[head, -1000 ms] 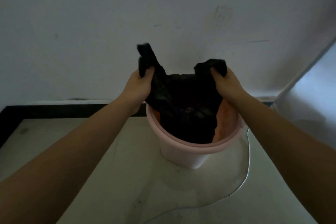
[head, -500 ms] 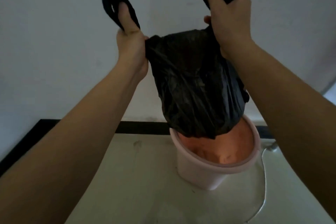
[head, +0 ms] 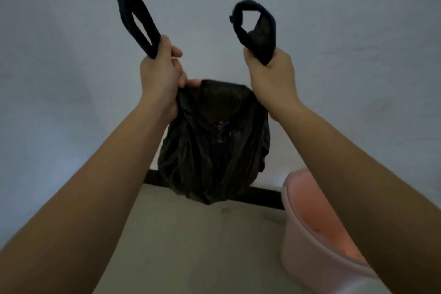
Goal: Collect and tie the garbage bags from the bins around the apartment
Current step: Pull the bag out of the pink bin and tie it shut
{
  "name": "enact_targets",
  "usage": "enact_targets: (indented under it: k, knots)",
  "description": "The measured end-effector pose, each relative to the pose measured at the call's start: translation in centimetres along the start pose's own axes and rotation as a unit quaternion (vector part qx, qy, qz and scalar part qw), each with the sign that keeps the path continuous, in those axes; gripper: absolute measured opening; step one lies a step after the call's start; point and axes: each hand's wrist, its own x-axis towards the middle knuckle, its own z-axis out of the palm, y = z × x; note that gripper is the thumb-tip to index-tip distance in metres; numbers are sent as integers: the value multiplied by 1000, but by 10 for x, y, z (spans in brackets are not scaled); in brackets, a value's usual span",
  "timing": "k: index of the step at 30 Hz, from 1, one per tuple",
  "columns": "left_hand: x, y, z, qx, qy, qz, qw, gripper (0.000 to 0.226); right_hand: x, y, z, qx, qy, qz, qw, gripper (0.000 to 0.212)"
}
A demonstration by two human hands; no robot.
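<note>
A crumpled black plastic garbage bag (head: 213,143) hangs clear of the round pink plastic bin (head: 307,229); left hand (head: 160,79) and right hand (head: 272,79) each fisted tight around a handle loop; soft, seemingly light; those loops look the natural tying point

A single head-worn wide-angle camera looks forward and slightly down along both bare forearms — close enough that they fill the lower corners. It faces a plain pale wall (head: 334,31), with beige floor (head: 191,246) below — a round pink plastic bin (head: 300,234) sits at lower right.
</note>
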Motion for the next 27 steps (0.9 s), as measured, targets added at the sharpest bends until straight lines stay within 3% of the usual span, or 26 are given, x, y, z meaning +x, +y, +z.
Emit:
enact_targets:
  k: [5, 8, 10, 12, 14, 16, 19, 23, 25, 27]
  knots:
    - [-15, -111, -92, 100, 44, -157, 982, 23, -77, 99, 52, -36, -69, 136, 988, 29]
    - [-43, -176, -139, 181, 53, -244, 951, 20, -130, 170, 71, -138, -186, 222, 947, 38]
    - [-60, -204, -160, 180, 5, -284, 942, 16, -160, 205, 73, -198, -261, 241, 914, 39]
    - [-66, -216, -169, 151, -54, -294, 942, 33, -175, 222, 73, -229, -295, 234, 898, 34]
    - [-62, -218, -167, 168, -128, -279, 937, 55, -176, 226, 76, -240, -302, 213, 898, 33]
    - [-61, -219, -157, 218, -162, -259, 927, 57, -175, 225, 80, -227, -299, 196, 906, 33]
    - [-62, -229, -137, 231, -66, -223, 945, 21, -182, 227, 81, -168, -276, 178, 930, 35]
    - [-45, -240, -135, 73, 101, -228, 966, 22, -198, 249, 63, -183, -266, 137, 937, 22]
    - [-36, -243, -146, 62, 111, -234, 964, 17, -204, 265, 52, -209, -276, 121, 930, 32]
    - [-32, -245, -154, 42, 77, -253, 964, 9, -202, 274, 43, -186, -274, 142, 933, 29]
